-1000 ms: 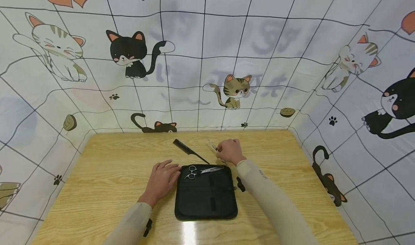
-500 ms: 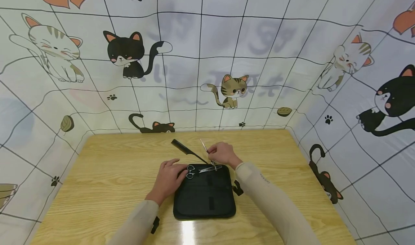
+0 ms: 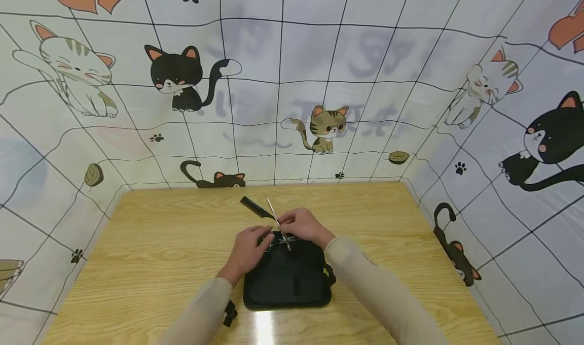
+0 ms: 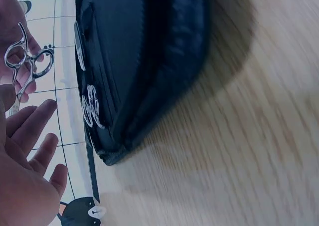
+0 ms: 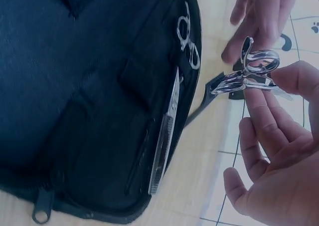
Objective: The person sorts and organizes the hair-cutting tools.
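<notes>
My right hand (image 3: pixel 303 225) pinches a pair of silver scissors (image 3: pixel 277 214) between thumb and fingers, just over the back edge of the black zip case (image 3: pixel 287 279). In the right wrist view, the finger rings of these scissors (image 5: pixel 261 62) point back toward the case. My left hand (image 3: pixel 248 248) is at the case's back left corner, its fingers loosely extended close to the held scissors. Inside the case lies a second pair, toothed thinning scissors (image 5: pixel 172 111), partly covered by my hands in the head view.
Behind the case a black tail comb (image 3: pixel 255 207) lies on the wooden table (image 3: pixel 173 243), its tail partly hidden by the held scissors and right hand. A cloth wall (image 3: pixel 255 106) printed with cats rises at the table's back edge and both sides.
My right hand has carried the scissors leftward from right of the comb to above the case's back edge. My left hand has shifted right, toward them.
</notes>
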`<action>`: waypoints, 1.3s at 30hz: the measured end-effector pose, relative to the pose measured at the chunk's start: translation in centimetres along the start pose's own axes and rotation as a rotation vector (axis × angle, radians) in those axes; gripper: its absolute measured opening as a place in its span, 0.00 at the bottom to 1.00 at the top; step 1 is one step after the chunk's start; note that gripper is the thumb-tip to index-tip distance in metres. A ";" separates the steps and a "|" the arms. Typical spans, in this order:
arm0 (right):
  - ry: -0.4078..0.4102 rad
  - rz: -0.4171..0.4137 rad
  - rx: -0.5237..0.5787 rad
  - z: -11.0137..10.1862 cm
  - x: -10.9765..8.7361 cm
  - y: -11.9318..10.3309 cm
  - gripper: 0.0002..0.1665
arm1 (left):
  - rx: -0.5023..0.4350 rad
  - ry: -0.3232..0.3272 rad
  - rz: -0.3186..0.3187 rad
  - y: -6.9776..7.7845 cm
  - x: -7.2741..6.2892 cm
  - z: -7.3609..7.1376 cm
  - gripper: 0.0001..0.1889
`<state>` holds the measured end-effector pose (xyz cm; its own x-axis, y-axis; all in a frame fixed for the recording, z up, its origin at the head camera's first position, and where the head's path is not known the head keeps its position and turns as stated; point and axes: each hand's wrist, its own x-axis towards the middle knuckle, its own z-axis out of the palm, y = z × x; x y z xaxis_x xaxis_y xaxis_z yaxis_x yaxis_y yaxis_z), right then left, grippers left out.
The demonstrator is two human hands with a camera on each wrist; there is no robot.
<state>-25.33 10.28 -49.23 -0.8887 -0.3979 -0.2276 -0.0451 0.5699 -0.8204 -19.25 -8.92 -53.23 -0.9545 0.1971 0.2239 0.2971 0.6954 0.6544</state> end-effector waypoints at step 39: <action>0.003 0.020 0.251 1.1 -0.7 0.6 0.22 | -0.302 -0.072 -0.228 0.5 -0.2 0.9 0.19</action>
<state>-24.25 10.08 -50.15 -0.8897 -0.3862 -0.2435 0.0864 0.3813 -0.9204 -18.94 -7.98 -53.59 -0.9932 0.1163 0.0035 0.0609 0.4946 0.8670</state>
